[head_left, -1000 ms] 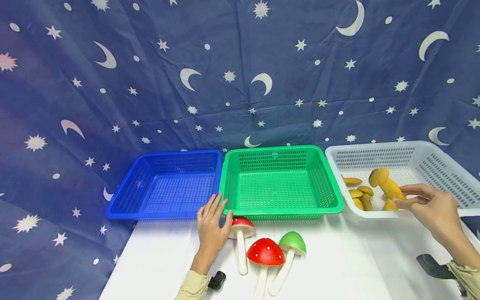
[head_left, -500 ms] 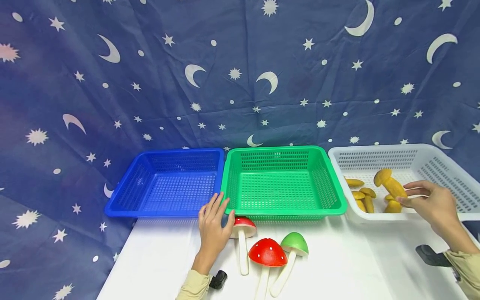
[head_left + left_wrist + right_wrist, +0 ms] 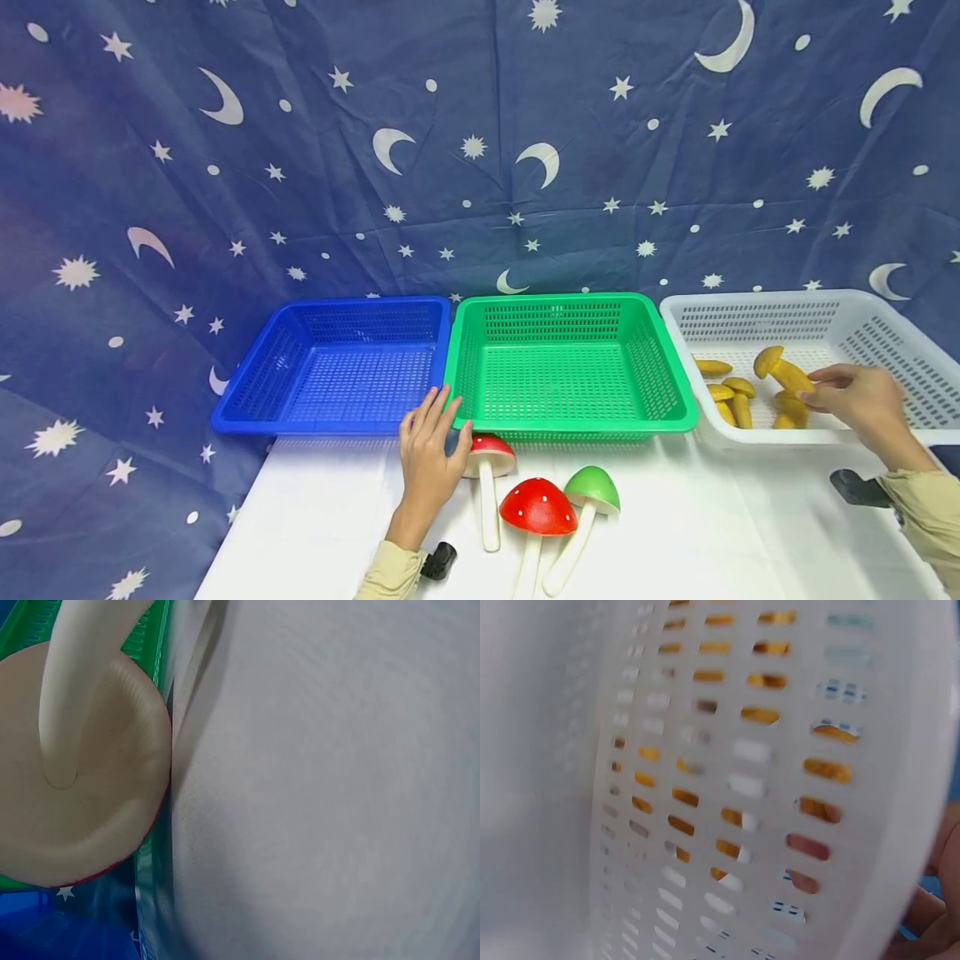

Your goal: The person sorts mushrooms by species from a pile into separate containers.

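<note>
A dark blue cloth (image 3: 450,179) strewn with pale moons and stars hangs behind the white surface (image 3: 675,517) I am monitoring from a distance. In a row along its far side stand a white basket (image 3: 757,436) at right, a green basket (image 3: 573,426) at centre and a blue basket (image 3: 315,428) at left. The person's left hand (image 3: 432,458), fingers extended, lies at the green basket's near left corner; I cannot tell whether it presses the rim. The right hand (image 3: 866,404) reaches in over the white basket's near side, thumb and fingers pinched together. A red-capped mushroom (image 3: 537,507) lies just beside a green-capped mushroom (image 3: 592,487); I see a second red-capped mushroom (image 3: 488,492) near the left thumb. Gripped by its stem in the right hand, over the white basket, is a yellow mushroom (image 3: 789,375), near loose yellow mushrooms (image 3: 740,404) lying inside.
</note>
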`<state>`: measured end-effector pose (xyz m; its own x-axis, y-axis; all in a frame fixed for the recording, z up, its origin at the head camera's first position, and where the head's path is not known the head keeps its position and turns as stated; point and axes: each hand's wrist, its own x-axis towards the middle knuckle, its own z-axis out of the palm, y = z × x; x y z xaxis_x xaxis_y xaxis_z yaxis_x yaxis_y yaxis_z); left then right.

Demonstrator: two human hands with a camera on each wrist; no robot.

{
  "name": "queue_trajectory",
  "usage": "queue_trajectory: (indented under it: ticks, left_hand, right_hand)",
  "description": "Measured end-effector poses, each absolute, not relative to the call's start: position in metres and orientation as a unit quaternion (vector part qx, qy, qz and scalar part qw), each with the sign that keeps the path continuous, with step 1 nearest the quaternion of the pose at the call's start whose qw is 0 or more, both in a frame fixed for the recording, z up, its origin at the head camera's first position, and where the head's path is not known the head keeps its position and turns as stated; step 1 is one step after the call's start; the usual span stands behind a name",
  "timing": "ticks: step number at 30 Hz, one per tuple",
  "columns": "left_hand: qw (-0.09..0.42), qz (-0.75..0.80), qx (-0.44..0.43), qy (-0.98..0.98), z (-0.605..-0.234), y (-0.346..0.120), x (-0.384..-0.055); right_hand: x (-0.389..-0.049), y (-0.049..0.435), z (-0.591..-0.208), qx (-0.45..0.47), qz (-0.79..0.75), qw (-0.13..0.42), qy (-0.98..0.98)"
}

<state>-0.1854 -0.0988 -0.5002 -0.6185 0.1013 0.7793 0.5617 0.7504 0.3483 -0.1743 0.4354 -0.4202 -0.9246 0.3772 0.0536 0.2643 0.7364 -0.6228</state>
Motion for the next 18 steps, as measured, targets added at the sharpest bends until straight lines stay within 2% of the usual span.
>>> queue_trajectory:
  ticks: [11, 18]
  left_hand:
    - [0.403, -0.295, -0.199, -0.843, -0.4967, -0.0968, -0.1858]
    - [0.394, -0.298, -0.2, -0.846, -0.4961, -0.0973, -0.185]
  right_hand:
    - [-0.1832, 0.4407, -0.4228, -0.16, 0.283, 0.024, -0.946]
    - [-0.1817, 0.4387, -0.4244, -0.139, 0.282, 0.008, -0.949]
